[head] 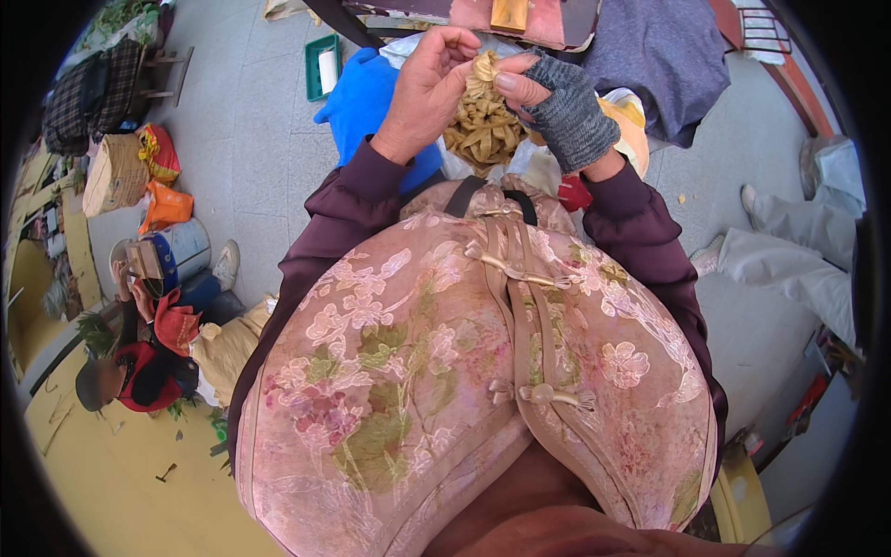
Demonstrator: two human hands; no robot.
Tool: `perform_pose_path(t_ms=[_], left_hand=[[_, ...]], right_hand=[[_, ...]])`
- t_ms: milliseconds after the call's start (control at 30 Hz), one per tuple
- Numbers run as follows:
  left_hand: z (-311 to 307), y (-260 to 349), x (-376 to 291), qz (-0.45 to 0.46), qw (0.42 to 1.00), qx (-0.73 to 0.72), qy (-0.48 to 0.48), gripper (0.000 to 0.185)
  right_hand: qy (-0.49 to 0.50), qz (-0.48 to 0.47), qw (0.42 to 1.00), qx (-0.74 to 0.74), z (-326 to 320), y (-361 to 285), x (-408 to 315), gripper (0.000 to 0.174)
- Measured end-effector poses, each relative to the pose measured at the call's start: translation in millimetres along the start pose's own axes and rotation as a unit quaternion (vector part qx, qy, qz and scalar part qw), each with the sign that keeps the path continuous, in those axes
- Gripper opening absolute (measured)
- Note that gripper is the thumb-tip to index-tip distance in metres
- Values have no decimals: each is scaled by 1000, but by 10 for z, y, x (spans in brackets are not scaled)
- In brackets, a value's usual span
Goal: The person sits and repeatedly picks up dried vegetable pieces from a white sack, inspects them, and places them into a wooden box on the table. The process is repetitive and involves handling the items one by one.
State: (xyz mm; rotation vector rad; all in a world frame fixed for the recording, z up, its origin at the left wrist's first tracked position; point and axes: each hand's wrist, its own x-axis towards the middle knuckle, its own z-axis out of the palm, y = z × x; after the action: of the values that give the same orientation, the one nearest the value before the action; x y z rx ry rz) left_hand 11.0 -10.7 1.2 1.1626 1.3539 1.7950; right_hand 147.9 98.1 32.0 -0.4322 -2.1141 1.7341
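My bare left hand [433,90] and my right hand [561,108], which wears a grey knitted fingerless glove, meet in front of me. Between their thumbs and fingers they pinch a small pleated tan bundle [482,73], of a material I cannot settle. Some left fingers curl free above it. Directly underneath lies a heap of brown-tan folded strips [487,132], inside what looks like a white plastic bag [456,163]. My hands hide part of the heap. Blue cloth [369,97] lies beside my left wrist.
Ahead stands a low table with a pink cloth [473,17] and a wooden block [509,14]. A green tray [322,68] sits on the floor. Grey-purple cloth [654,63] is at right. Another person [150,372] sits at left near a blue-white bucket [182,250]; someone's legs [779,261] extend at right.
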Motion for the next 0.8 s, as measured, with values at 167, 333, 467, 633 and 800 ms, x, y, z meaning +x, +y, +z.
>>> perform_pose_path(t_ms=[167, 333, 467, 633, 800], left_hand=[[76, -20, -60, 6, 996, 40, 83, 11], [158, 39, -15, -8, 996, 9, 92, 13], [77, 38, 26, -59, 997, 20, 40, 16], [-31, 238, 8, -62, 997, 12, 35, 14], [-125, 213, 34, 34, 969, 235, 60, 19]], right_hand=[[-4, 94, 986, 138, 31, 63, 50, 27], [8, 73, 972, 222, 20, 173, 133, 25], [47, 164, 889, 426, -49, 202, 127, 31], [67, 120, 888, 438, -329, 394, 168, 36], [92, 138, 955, 245, -155, 259, 134, 23]])
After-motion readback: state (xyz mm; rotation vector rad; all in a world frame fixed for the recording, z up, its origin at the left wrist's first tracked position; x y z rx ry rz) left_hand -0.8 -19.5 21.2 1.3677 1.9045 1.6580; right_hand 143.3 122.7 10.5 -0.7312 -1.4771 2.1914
